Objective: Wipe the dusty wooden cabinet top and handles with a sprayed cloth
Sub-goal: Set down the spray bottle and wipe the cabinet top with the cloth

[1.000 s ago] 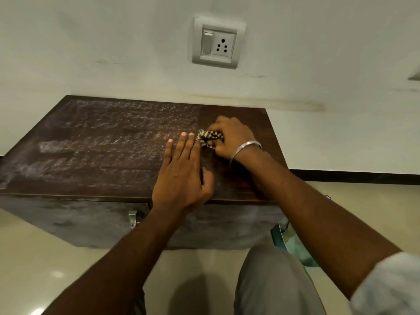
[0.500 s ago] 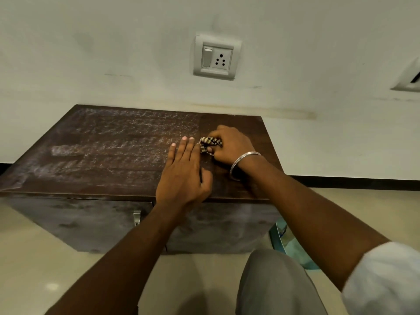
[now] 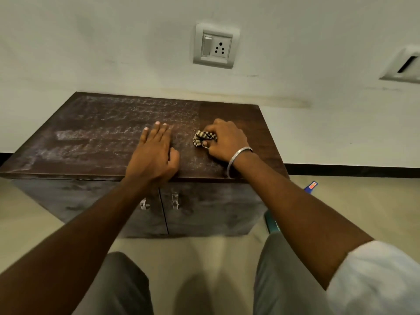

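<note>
A low dark wooden cabinet stands against the wall; its top (image 3: 95, 137) is grey with dust on the left and middle, while a strip at the right end looks clean and dark. My right hand (image 3: 223, 140), with a metal bangle on the wrist, grips a bunched checked cloth (image 3: 203, 138) and presses it on the top near the edge of the dusty area. My left hand (image 3: 154, 153) lies flat on the top, fingers straight, a short gap left of the cloth. Two metal door handles (image 3: 175, 201) show on the front, the left one partly behind my forearm.
A switch and socket plate (image 3: 216, 45) sits on the wall above the cabinet, and another wall fitting (image 3: 404, 65) at the far right. A teal object (image 3: 271, 222) and a blue item (image 3: 311, 185) lie on the floor right of the cabinet. My knees are below.
My left hand has slid left, so a gap has opened between it and the cloth. The view has drawn back and now shows both door handles.
</note>
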